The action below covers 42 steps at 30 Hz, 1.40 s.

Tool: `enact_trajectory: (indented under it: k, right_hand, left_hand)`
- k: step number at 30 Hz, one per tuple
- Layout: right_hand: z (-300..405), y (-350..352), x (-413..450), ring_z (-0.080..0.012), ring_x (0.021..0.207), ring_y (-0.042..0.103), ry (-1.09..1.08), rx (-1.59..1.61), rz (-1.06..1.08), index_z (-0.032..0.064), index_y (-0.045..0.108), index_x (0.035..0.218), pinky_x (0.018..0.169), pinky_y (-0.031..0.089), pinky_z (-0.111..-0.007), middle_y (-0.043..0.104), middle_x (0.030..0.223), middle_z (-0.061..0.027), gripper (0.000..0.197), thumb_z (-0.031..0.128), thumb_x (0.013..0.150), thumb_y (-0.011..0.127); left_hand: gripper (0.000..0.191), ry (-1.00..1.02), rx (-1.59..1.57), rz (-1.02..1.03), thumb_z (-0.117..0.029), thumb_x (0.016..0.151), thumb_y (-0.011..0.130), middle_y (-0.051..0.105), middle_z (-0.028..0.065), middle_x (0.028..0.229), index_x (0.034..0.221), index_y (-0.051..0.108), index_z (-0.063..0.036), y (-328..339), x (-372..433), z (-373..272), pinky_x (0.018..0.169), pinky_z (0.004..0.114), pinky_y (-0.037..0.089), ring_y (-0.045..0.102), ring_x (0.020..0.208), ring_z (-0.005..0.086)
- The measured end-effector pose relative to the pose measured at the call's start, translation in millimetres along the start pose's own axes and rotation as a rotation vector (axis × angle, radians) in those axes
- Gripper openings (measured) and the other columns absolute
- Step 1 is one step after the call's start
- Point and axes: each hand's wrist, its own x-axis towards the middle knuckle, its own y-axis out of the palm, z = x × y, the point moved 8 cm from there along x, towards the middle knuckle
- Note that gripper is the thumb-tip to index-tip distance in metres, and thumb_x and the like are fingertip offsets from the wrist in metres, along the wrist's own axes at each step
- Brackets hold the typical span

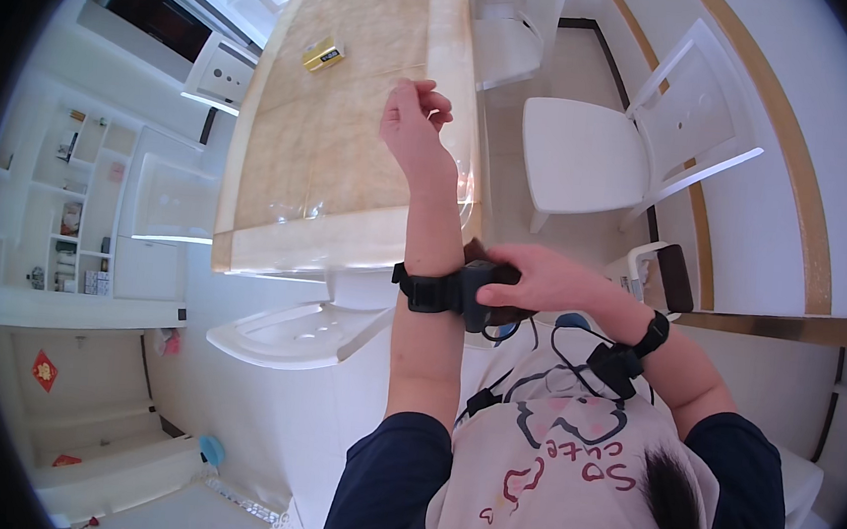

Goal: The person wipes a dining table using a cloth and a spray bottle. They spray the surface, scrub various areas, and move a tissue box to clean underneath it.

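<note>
My left hand [416,118] hangs over the right side of the table, fingers loosely curled and nothing visible in them. Around the left forearm goes a black strap [432,293] that carries a small black device [475,296]. My right hand [542,277] grips a dark brown, cloth-like item [513,315] beside that device, with the thumb at the device's edge. Part of the brown item is hidden by the hand. A second black strap [657,333] circles the right wrist, with another black device [613,365] on it. Black cables run in front of the shirt [570,492].
The table [328,145] has a transparent cover and bears a yellow box [323,55]. White chairs stand around it, one at the right [585,154] and one close at the near end [306,337]. Built-in shelves [82,238] line the left wall.
</note>
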Motion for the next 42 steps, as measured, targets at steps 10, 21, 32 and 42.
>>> enact_trajectory:
  k: [10, 21, 32, 42]
  right_hand:
    - [12, 23, 36, -0.0259, 0.080, 0.068, 0.103, -0.133, -0.075, 0.0004, 0.071, 0.101, 0.077, 0.052, -0.037, 0.071, 0.084, -0.0146, 0.055, 0.054, 0.092, 0.060]
    - [-76, -69, 108, -0.0121, 0.109, 0.061, 0.121, 0.473, -0.299, 0.0000, 0.060, 0.131, 0.097, 0.048, -0.029, 0.067, 0.119, -0.0053, 0.045, 0.032, 0.099, 0.062]
    - [2, -43, 221, -0.0159, 0.121, 0.055, -0.016, 0.709, -0.099, 0.0005, 0.049, 0.140, 0.105, 0.043, -0.030, 0.059, 0.131, -0.0082, 0.043, 0.012, 0.100, 0.055]
    - [129, 127, 170, -0.0145, 0.121, 0.054, -0.041, 0.627, 0.242, 0.0020, 0.045, 0.142, 0.105, 0.043, -0.031, 0.058, 0.129, -0.0073, 0.043, 0.004, 0.100, 0.052]
  left_hand:
    - [0.017, 0.769, 1.331, 0.420, -0.020, 0.094, 0.065, 0.067, 0.0059, 0.075, 0.084, 0.066, -0.0068, -4, 3, 36, 0.056, 0.036, 0.048, 0.063, 0.068, 0.0202]
    - [0.032, -0.261, 0.659, 0.085, -0.034, 0.100, 0.060, 0.070, 0.0052, 0.092, 0.110, 0.067, -0.0051, -165, 88, 135, 0.074, 0.030, 0.053, 0.066, 0.083, 0.0153]
    - [0.076, -0.079, 0.461, 0.192, -0.027, 0.091, 0.073, 0.049, 0.0132, 0.143, 0.152, 0.033, -0.0041, -127, 22, 12, 0.108, 0.036, 0.043, 0.049, 0.131, 0.0221]
    - [0.077, 0.037, 0.609, -0.103, -0.023, 0.090, 0.074, 0.048, 0.0163, 0.144, 0.152, 0.034, -0.0024, -216, -98, -170, 0.111, 0.037, 0.039, 0.048, 0.133, 0.0253]
